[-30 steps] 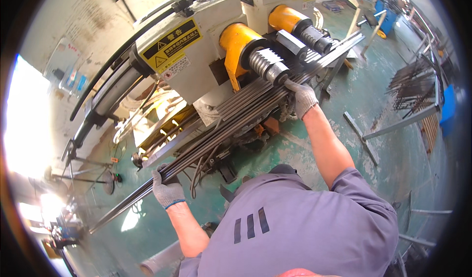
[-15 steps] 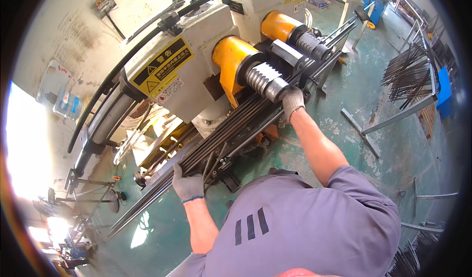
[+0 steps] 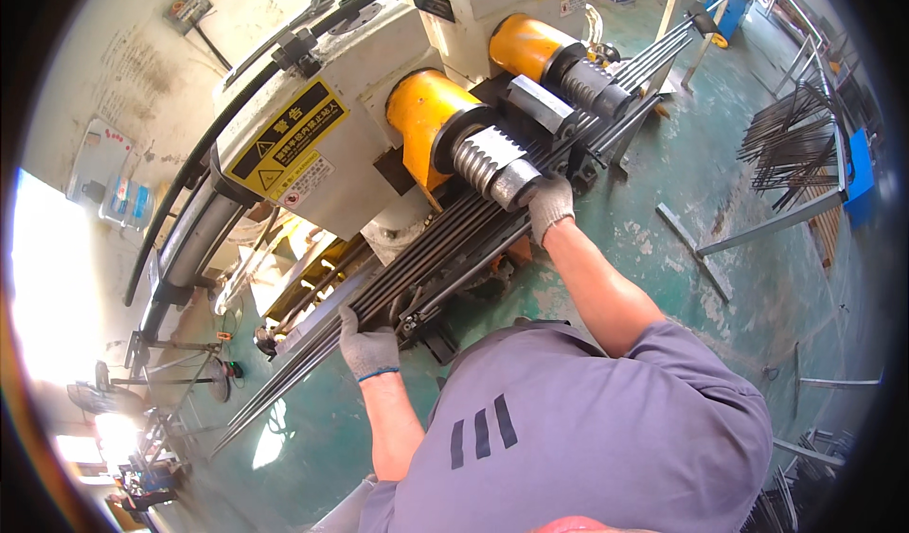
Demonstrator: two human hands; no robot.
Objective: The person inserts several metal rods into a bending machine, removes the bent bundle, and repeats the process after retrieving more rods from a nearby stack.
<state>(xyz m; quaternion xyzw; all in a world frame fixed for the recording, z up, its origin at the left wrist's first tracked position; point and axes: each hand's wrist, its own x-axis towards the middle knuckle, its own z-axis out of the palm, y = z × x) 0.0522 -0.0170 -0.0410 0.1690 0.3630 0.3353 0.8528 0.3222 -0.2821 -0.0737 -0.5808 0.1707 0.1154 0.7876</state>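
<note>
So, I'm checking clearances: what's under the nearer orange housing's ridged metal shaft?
Long metal rods run beneath the ridged shaft; the gloved right hand is at its tip. The shaft covers the stretch directly below, hiding anything else there.

You were in a metalworking workshop: a heavy pale machine (image 3: 369, 135) with orange cylinders (image 3: 417, 121) and a yellow-and-black warning label (image 3: 289, 145) stood before you, long metal rods (image 3: 398, 277) lay along it, more dark rods (image 3: 781, 135) were piled to your right, and the green floor (image 3: 701, 192) was scuffed.
</note>
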